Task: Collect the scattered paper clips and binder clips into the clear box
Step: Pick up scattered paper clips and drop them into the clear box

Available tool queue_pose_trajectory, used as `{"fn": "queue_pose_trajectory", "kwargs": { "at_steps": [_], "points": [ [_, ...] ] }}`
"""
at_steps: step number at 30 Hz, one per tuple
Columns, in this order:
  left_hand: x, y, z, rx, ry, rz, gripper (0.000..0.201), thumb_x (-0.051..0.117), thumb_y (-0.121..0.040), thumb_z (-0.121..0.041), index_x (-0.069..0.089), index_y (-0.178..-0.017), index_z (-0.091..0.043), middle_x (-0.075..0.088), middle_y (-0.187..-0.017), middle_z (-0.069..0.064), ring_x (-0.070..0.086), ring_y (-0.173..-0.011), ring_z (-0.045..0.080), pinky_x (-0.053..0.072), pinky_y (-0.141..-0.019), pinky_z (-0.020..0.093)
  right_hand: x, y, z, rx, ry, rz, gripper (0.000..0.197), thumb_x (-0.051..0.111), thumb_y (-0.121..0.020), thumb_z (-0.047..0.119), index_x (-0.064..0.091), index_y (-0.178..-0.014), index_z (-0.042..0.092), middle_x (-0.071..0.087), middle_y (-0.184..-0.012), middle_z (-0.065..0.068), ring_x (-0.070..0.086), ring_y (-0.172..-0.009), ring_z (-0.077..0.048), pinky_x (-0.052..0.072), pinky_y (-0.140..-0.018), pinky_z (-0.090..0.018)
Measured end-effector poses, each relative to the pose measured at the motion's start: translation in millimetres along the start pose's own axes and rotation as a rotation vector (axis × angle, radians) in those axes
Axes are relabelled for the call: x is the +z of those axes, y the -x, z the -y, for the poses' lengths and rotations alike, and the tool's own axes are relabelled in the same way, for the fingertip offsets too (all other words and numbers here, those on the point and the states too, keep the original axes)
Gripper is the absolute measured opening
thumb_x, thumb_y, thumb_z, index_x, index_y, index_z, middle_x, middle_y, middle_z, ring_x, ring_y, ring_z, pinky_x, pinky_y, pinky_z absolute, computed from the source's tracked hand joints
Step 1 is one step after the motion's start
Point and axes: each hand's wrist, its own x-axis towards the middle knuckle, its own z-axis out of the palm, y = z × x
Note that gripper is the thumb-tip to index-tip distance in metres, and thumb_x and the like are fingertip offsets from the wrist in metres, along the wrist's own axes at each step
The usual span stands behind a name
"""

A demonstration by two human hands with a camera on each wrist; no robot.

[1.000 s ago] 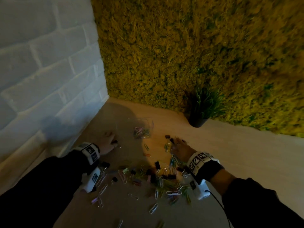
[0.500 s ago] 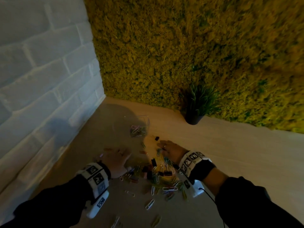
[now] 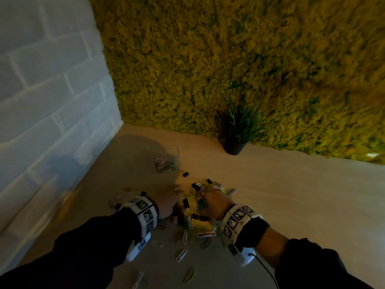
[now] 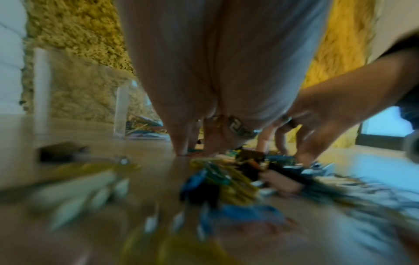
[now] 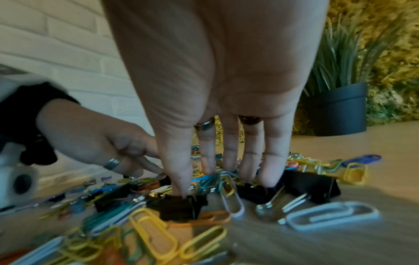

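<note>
A heap of coloured paper clips and black binder clips [image 3: 195, 221] lies on the wooden table between my two hands. My left hand [image 3: 169, 200] stands at the heap's left side, its straight fingers [image 4: 181, 147] touching the table. At the heap's right side my right hand [image 3: 210, 197] points its straight fingers [image 5: 229, 161] down into the clips [image 5: 181, 202]. Neither hand holds anything. The clear box [image 3: 169, 158] stands just beyond the heap with several paper clips inside; the left wrist view shows the clear box [image 4: 79, 100] to the left.
A black binder clip [image 3: 185, 174] lies alone between box and heap. Loose paper clips [image 3: 181, 255] lie nearer me, a few more [image 3: 113, 204] to the left. A dark potted plant [image 3: 234, 146] stands at the mossy back wall. A white brick wall [image 3: 52, 122] borders the left.
My left hand has come from near the brick wall rightward to the heap. The right hand has stayed at the heap's right side, and the clips have been pushed closer together.
</note>
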Motion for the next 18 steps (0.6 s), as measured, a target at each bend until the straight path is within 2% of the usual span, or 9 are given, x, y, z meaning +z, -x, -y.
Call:
{"fn": "queue_pose_trajectory", "kwargs": {
  "at_steps": [2,4,6,8,11,13,16,18],
  "points": [
    [4.6,11.7,5.1,0.025,0.137,0.016,0.068,0.039,-0.087,0.011,0.026,-0.146,-0.021,0.019,-0.155,0.0,0.023,-0.142,0.024,0.028,-0.116,0.035,1.3,4.2,-1.1,-0.009,-0.008,0.015,0.042,0.063,-0.084,0.033,0.054,-0.121,0.014,0.031,-0.147,-0.006,0.037,-0.134,-0.027,0.035,-0.111,-0.039],
    [2.2,18.0,8.6,0.037,0.254,0.013,0.066,0.05,-0.088,-0.001,0.026,-0.146,-0.021,0.026,-0.152,0.004,0.029,-0.139,0.024,0.031,-0.112,0.034,-0.1,6.6,-2.1,0.029,-0.033,0.019,0.044,0.066,-0.082,0.032,0.055,-0.122,0.017,0.03,-0.148,-0.005,0.034,-0.136,-0.028,0.034,-0.113,-0.039],
    [-1.2,16.4,10.3,0.01,0.256,0.005,0.07,0.06,-0.087,-0.016,0.024,-0.147,-0.018,0.028,-0.151,0.004,0.031,-0.138,0.023,0.031,-0.111,0.033,-2.7,6.9,-1.5,0.046,-0.096,0.0,0.039,0.067,-0.081,0.027,0.058,-0.118,0.017,0.032,-0.147,-0.004,0.037,-0.134,-0.027,0.036,-0.111,-0.039],
    [-3.2,12.2,9.6,-0.023,0.218,-0.015,0.069,0.065,-0.084,-0.024,0.031,-0.144,-0.018,0.035,-0.147,0.005,0.037,-0.134,0.023,0.034,-0.11,0.034,-3.0,4.7,0.3,0.021,-0.092,0.0,0.033,0.066,-0.081,0.023,0.062,-0.113,0.016,0.041,-0.143,-0.004,0.042,-0.132,-0.024,0.036,-0.111,-0.038],
    [0.7,6.5,9.5,-0.055,0.243,-0.056,0.05,0.066,-0.084,-0.023,0.048,-0.131,-0.018,0.045,-0.137,0.006,0.045,-0.125,0.022,0.041,-0.105,0.033,0.9,2.6,4.0,-0.021,-0.057,-0.019,0.023,0.063,-0.082,0.016,0.07,-0.104,0.017,0.057,-0.132,-0.005,0.047,-0.127,-0.019,0.034,-0.111,-0.035],
    [2.1,7.0,8.9,-0.06,0.254,-0.067,0.045,0.066,-0.084,-0.018,0.052,-0.127,-0.016,0.049,-0.132,0.006,0.049,-0.121,0.021,0.043,-0.1,0.031,3.9,3.0,4.0,-0.017,-0.054,-0.028,0.023,0.063,-0.08,0.012,0.07,-0.103,0.014,0.062,-0.125,-0.003,0.046,-0.128,-0.018,0.029,-0.113,-0.034],
    [1.3,11.7,11.7,-0.06,0.286,-0.037,0.055,0.071,-0.079,-0.015,0.05,-0.129,-0.015,0.052,-0.131,0.006,0.049,-0.12,0.021,0.042,-0.097,0.03,5.3,5.6,0.5,0.048,-0.129,-0.044,0.04,0.071,-0.074,0.012,0.061,-0.113,0.012,0.053,-0.132,-0.005,0.042,-0.131,-0.023,0.022,-0.117,-0.038],
    [0.5,14.6,14.1,-0.065,0.274,-0.004,0.063,0.075,-0.074,-0.012,0.049,-0.131,-0.016,0.05,-0.131,0.004,0.048,-0.121,0.02,0.041,-0.098,0.031,2.7,6.9,-0.7,0.054,-0.131,-0.031,0.046,0.074,-0.073,0.013,0.058,-0.116,0.01,0.05,-0.136,-0.006,0.039,-0.132,-0.022,0.021,-0.116,-0.034]
  ]
}}
